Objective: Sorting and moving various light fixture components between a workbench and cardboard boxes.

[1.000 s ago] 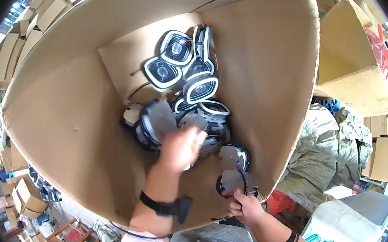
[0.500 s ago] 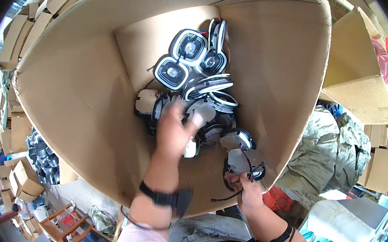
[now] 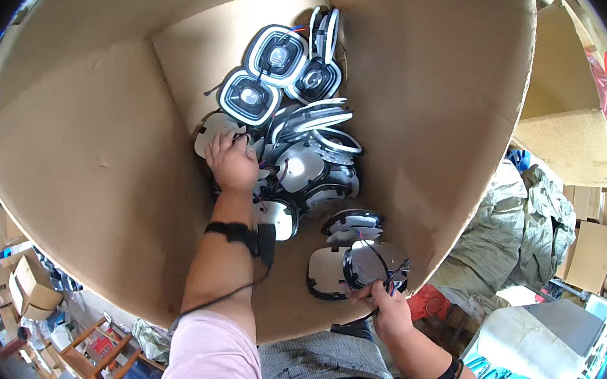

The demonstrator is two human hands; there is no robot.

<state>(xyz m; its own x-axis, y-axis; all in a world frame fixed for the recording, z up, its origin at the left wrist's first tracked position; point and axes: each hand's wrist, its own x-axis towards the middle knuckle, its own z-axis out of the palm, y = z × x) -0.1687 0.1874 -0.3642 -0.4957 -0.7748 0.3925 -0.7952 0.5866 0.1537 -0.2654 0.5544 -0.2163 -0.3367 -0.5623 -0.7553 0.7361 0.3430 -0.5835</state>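
Inside a big cardboard box lies a heap of rounded-square, lamp-like units with black-and-white fronts, pale backs and thin dark cables. My left hand reaches into the heap's left side, its fingers curled over the edge of a pale-backed unit; the fingertips are partly hidden. At the box's near right, my right hand is closed around a bunch of dark cables. Two pale-backed units, a front one and one beside it, sit against that hand.
The box walls rise around both arms. To the right stand an open carton, grey-green sacks and a table with a white cover. At lower left are a wooden frame and more cartons.
My left hand has moved left onto the pale-backed unit at the heap's edge. My right hand has stayed near its place, and another unit now shows beside it.
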